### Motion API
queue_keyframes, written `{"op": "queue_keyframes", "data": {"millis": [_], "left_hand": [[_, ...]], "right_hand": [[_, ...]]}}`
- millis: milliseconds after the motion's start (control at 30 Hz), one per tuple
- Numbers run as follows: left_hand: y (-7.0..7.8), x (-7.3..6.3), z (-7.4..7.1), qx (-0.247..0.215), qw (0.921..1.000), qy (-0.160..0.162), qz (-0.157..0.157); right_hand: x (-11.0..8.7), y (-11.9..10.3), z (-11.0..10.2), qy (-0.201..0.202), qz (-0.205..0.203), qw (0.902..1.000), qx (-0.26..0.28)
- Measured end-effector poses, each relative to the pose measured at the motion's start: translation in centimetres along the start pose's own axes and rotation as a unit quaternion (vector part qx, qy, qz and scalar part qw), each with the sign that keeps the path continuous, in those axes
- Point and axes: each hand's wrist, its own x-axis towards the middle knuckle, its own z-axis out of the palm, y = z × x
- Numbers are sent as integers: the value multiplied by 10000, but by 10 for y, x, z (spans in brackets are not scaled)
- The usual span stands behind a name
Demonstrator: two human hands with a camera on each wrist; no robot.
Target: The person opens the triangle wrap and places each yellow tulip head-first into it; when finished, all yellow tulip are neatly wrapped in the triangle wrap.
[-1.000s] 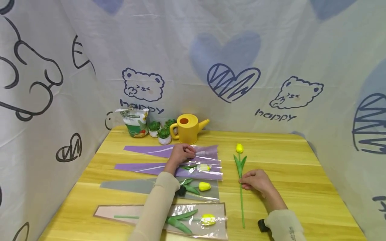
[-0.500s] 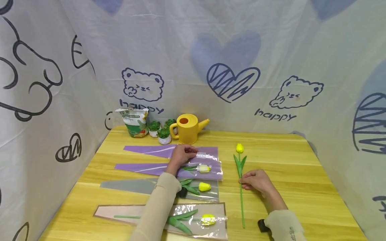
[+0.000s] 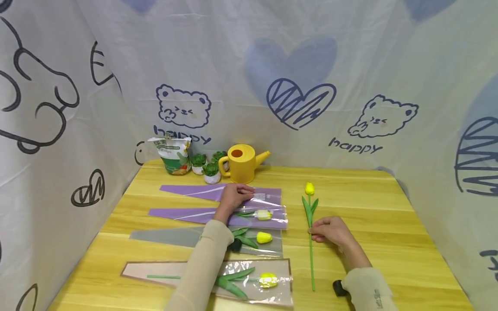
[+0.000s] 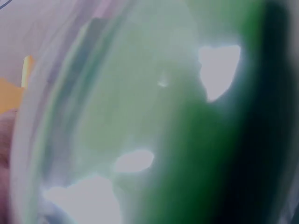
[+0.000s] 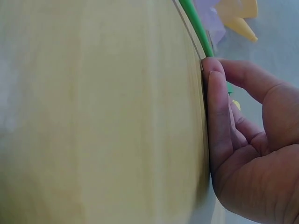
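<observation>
In the head view my left hand (image 3: 232,199) is at the farthest purple flower sleeve (image 3: 190,191), its thumb and fingertips pinching the clear film near the wide right end. My right hand (image 3: 330,231) pinches the stem of a yellow artificial tulip (image 3: 309,209), which lies lengthwise on the table with its bloom pointing away. In the right wrist view the thumb and index finger of my right hand (image 5: 247,135) meet on the green stem (image 5: 196,28). A blurred, glossy green leaf (image 4: 154,112) under film fills most of the left wrist view.
Nearer me lie a second purple sleeve (image 3: 175,213), a grey sleeve (image 3: 163,236) and a pinkish sleeve (image 3: 155,270), each with a yellow tulip. Behind stand a yellow watering can (image 3: 242,166), potted succulents (image 3: 212,172) and a white-green bag (image 3: 173,157) on the wooden table (image 3: 369,198).
The far purple sleeve's film, wrinkled near my left fingers a second ago, now looks flatter, with a pale label patch showing. My right hand and its tulip stay in place; the view tilts slightly.
</observation>
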Motion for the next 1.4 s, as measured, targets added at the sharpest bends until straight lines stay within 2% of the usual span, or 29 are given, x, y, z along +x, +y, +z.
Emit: {"op": "queue_keyframes", "data": {"millis": [333,733,933,1233,1400], "left_hand": [[-1,-1,-2,-559,9978,209,-291],[-4,1,-2,-1247,9912,397,-200],[-2,1,-2,-1309,9901,400,-310],[-5,1,-3,-992,9938,396,-321],[-5,1,-3,-809,9958,298,-292]], "right_hand": [[3,2,-2,-3,15,10000,59],[2,3,-2,-22,-1,10000,51],[2,2,-2,-45,27,10000,83],[-3,-2,2,59,-64,9997,222],[-7,-14,-2,300,-267,9991,161]]}}
